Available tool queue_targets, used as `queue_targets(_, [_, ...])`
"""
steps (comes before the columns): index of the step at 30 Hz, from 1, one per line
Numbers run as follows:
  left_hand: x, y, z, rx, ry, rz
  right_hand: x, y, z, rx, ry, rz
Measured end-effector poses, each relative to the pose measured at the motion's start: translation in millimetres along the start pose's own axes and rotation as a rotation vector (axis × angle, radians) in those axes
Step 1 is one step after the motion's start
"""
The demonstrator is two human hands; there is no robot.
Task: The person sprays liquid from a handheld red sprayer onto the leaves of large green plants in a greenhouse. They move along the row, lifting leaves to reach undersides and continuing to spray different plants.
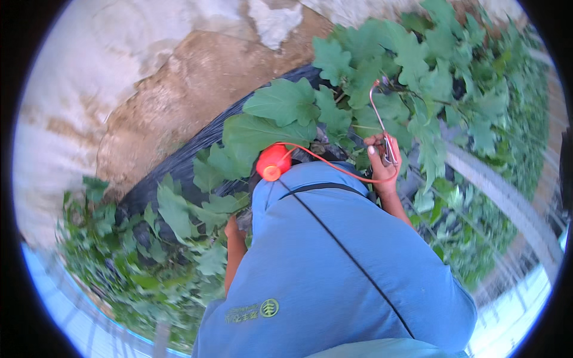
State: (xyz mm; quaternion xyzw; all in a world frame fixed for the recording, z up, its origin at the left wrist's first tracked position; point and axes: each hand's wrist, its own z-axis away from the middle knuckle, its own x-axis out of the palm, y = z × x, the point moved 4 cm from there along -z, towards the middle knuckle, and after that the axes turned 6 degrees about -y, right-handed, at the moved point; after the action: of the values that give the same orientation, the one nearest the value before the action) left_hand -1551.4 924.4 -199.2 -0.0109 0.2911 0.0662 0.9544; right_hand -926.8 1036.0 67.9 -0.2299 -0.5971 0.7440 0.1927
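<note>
My right hand grips the red-and-silver trigger handle of a small sprayer. From the handle a thin bent metal wand reaches up into the leaves, its tip close to a small purple flower. A red hose links the handle to a red plastic bottle, which hangs at my waist on a black cord. Low on the other side, my left hand is beside the broad lobed leaves of what look like eggplants; its fingers are partly hidden.
Black plastic mulch film runs under the plant row. Beyond it lie bare brown soil and a dirty whitish ground sheet. A pale curved pole crosses the right side, with more foliage behind.
</note>
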Motion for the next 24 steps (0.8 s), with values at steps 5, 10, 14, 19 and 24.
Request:
queue_targets(5, [-5.3, 131.1, 33.4, 0.327, -0.350, -0.428, 41.4, -25.1, -28.4, -0.019, 0.084, 0.155])
queue_targets(10, [5.7, 265.3, 174.2, 0.567, -0.665, -0.227, 116.6, -20.5, -77.7, 0.106, -0.158, 0.269])
queue_targets(14, [38.6, 330.7, 259.7, 0.701, -0.773, -0.167, 174.1, 34.8, -122.1, 0.206, -0.177, 0.051])
queue_targets(19, [91.0, 366.2, 284.6, 0.805, -0.751, -0.355, 210.7, 135.4, -144.5, 0.434, 0.078, -0.114])
queue_targets(24, [130.1, 376.4, 285.2, 0.887, -0.681, -0.547, 192.3, 207.1, -151.4, 0.508, 0.409, -0.258])
